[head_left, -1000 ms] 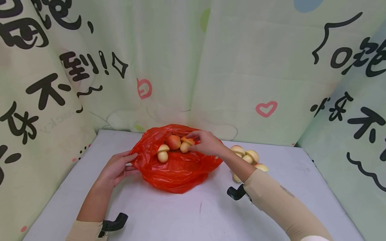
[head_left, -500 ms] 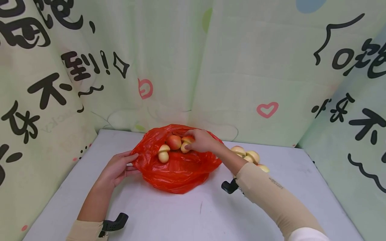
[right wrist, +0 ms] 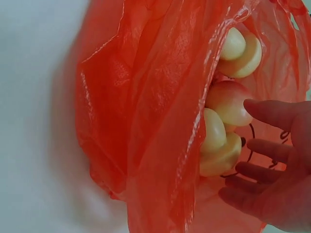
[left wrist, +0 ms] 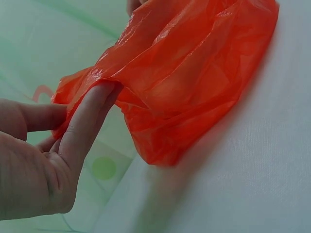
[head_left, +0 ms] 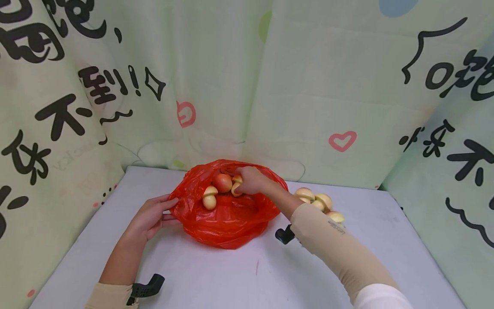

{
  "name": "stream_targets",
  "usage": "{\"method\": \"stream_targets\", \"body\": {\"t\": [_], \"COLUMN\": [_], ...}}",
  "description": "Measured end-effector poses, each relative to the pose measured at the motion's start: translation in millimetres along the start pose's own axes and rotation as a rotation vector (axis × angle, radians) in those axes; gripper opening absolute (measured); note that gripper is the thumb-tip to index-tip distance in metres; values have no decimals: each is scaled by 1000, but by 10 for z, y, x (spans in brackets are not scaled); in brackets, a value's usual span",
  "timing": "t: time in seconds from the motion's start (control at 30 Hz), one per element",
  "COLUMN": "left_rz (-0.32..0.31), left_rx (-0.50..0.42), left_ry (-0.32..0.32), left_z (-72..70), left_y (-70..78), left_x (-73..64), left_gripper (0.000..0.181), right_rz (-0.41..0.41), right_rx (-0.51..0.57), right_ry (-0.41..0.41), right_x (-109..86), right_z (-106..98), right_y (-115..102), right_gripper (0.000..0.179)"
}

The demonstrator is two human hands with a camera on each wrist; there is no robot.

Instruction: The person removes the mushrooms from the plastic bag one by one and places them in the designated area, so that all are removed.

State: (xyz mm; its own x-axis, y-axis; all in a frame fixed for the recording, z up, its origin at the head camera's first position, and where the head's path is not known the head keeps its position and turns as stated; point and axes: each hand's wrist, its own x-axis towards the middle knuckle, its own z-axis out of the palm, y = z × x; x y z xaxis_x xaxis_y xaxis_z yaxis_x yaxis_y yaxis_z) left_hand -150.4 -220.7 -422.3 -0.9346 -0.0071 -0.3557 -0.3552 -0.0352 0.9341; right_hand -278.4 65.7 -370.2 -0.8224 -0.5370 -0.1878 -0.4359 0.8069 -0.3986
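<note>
A red plastic bag [head_left: 224, 229] lies on the table, its mouth facing me. My left hand [head_left: 154, 214] pinches the left edge of its mouth, the thumb on one side of the film and the fingers on the other. Inside the bag are toy mushrooms: one with a pale stem [head_left: 209, 201] at the left, a reddish rounded one [head_left: 222, 183] in the middle, and another mushroom [right wrist: 221, 145] beside my right hand. My right hand [head_left: 252, 180] reaches into the mouth. In the right wrist view its fingers are spread and extended, with nothing between them.
Several more toy mushrooms [head_left: 322, 201] lie on the white table [head_left: 247, 279] right of the bag, partly behind the right forearm. A printed curtain [head_left: 293, 107] encloses the table at the back and sides. A black wrist camera mount [head_left: 148, 286] sits on the left forearm.
My right hand has moved slightly left and farther into the bag, its forearm swinging left and uncovering mushrooms on the table. The left hand keeps its hold on the bag's edge.
</note>
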Motion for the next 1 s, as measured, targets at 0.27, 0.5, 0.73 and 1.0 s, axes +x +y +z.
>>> {"method": "stream_targets", "body": {"t": [0.27, 0.5, 0.73, 1.0], "left_rz": [5, 9, 5, 5], "left_rx": [10, -4, -10, -2], "left_ry": [0, 2, 6, 5], "left_z": [-4, -12, -11, -10], "left_y": [-17, -6, -7, -6], "left_x": [4, -3, -12, -2], "left_gripper": [59, 59, 58, 58], "right_rz": [91, 102, 95, 89], "right_rx": [20, 15, 14, -24], "right_ry": [-33, -35, -28, 3], "right_x": [90, 120, 123, 126], "right_z": [86, 114, 137, 188], "right_y": [19, 45, 45, 62], "right_gripper": [58, 61, 62, 62]}}
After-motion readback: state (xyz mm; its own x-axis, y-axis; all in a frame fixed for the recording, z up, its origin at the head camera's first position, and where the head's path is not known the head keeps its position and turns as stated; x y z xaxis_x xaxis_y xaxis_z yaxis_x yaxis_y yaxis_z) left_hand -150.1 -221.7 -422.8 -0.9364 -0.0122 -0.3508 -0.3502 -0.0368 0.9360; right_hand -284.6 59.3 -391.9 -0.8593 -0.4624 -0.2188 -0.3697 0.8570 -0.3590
